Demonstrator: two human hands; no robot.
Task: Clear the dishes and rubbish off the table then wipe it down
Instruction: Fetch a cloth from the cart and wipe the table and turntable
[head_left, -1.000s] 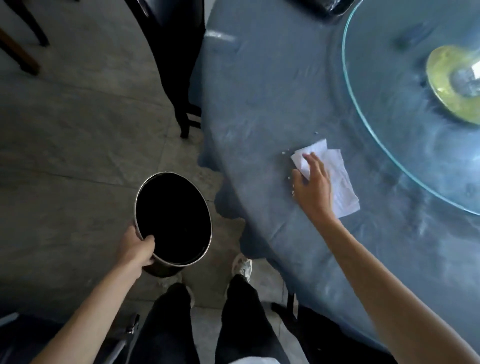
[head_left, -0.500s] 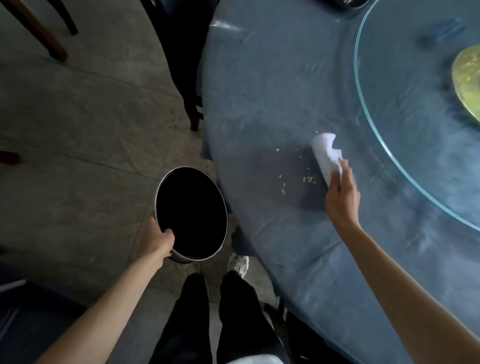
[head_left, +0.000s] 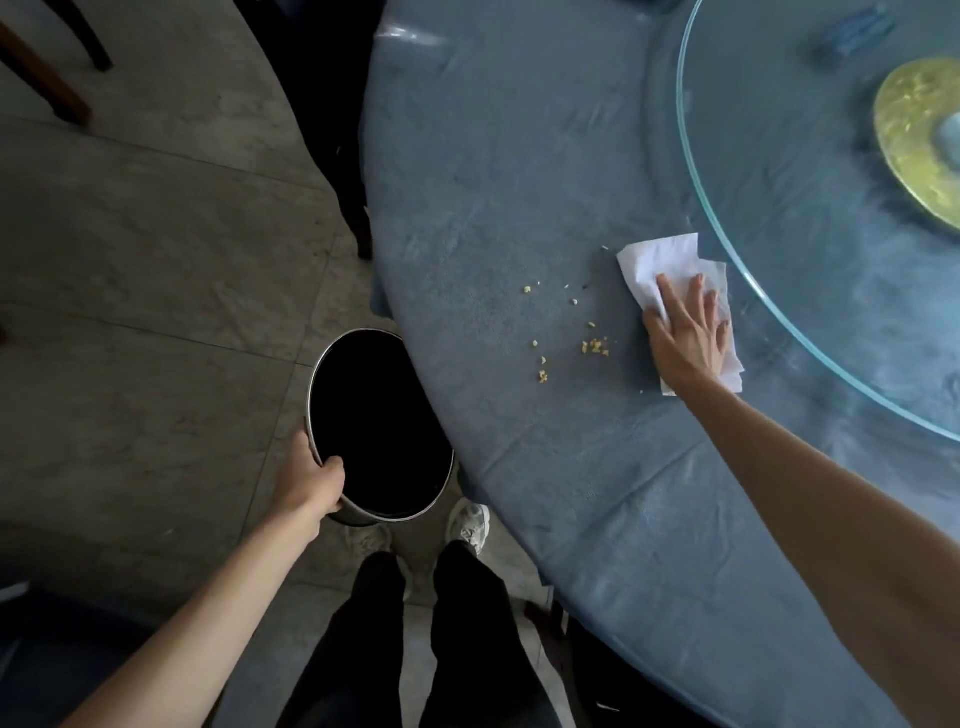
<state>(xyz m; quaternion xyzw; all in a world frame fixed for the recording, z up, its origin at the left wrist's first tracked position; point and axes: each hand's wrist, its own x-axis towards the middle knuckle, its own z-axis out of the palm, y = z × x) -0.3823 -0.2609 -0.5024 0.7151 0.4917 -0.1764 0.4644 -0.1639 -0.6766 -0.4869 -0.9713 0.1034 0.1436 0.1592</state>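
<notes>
A round table under a blue cloth (head_left: 519, 156) fills the right side. My right hand (head_left: 688, 332) lies flat, fingers spread, pressing a white paper napkin (head_left: 660, 262) onto the cloth near the glass turntable. Several yellow crumbs (head_left: 595, 346) are scattered on the cloth just left of the napkin. My left hand (head_left: 311, 480) grips the rim of a round metal bin (head_left: 436, 499) with a dark inside, held low beside the table's edge, above the floor.
A glass turntable (head_left: 779, 260) with a yellow-green centre piece (head_left: 914, 145) covers the table's right part. A dark chair (head_left: 332, 104) stands against the table at the top. Wooden chair legs (head_left: 47, 78) show at the top left. My legs and shoes (head_left: 470, 522) are below the bin.
My right hand has set the napkin down flat and spread its fingers on it, further right near the turntable. The crumbs now lie uncovered. The bin has moved closer to the table edge.
</notes>
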